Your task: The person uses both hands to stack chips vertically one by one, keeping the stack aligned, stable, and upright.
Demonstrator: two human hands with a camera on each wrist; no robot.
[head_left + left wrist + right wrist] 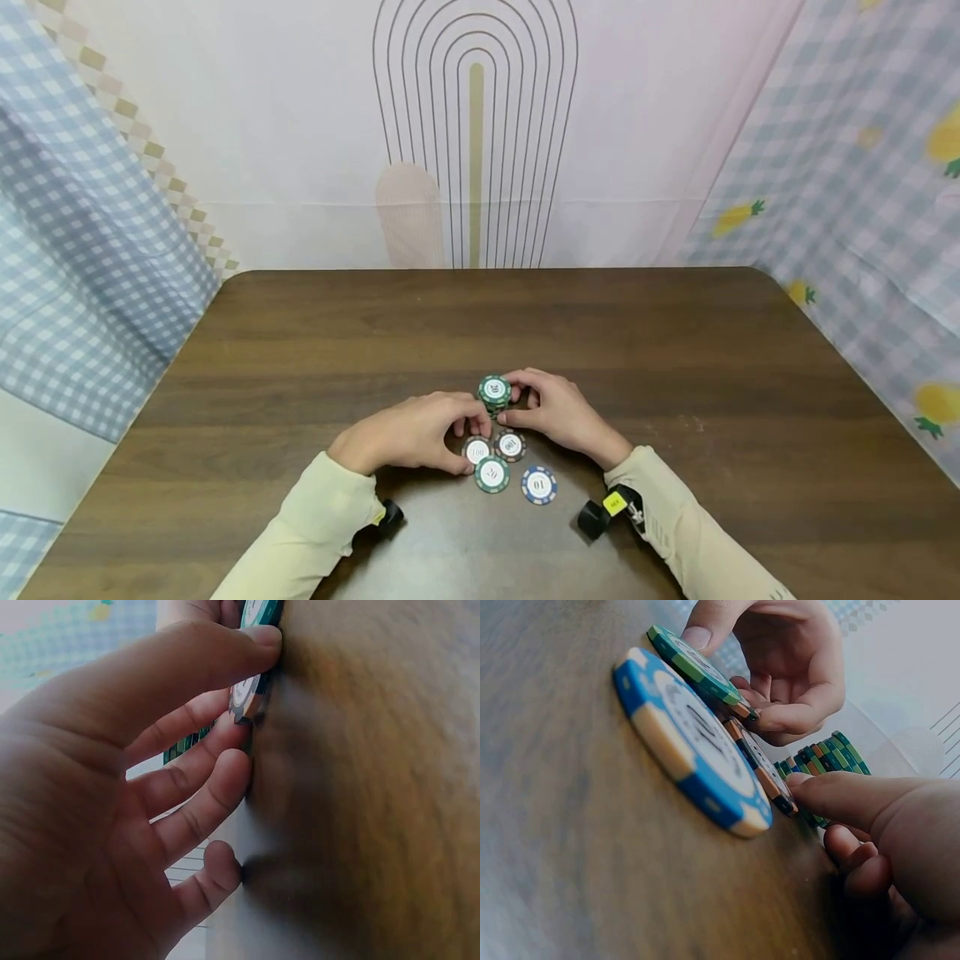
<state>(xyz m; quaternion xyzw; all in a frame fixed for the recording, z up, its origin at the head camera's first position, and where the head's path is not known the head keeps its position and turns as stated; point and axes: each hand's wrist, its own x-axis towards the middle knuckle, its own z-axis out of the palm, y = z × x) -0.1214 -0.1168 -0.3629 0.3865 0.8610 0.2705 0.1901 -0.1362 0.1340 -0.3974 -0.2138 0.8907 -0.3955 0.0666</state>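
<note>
Thumb and index finger of my left hand [423, 429] pinch the dark poker chip marked 100 [476, 450] at its edges. A green poker chip marked 20 [492, 474] lies against its near side, close to the left thumb. My right hand [561, 414] grips the side of a stack of poker chips [494, 390], topped by a green one, with thumb and index finger. In the right wrist view the stack [840, 754] shows mostly green edges. Between the hands lies a second dark chip [511, 446]. Nearer to me is a blue poker chip marked 10 [539, 485].
The chips lie on a brown wooden table [337, 333]. Its far edge meets a white hanging cloth [300, 150] with arch lines. Checkered cloths hang at the left [82, 250] and right [840, 217]. Black wrist cameras [592, 518] sit near the tabletop.
</note>
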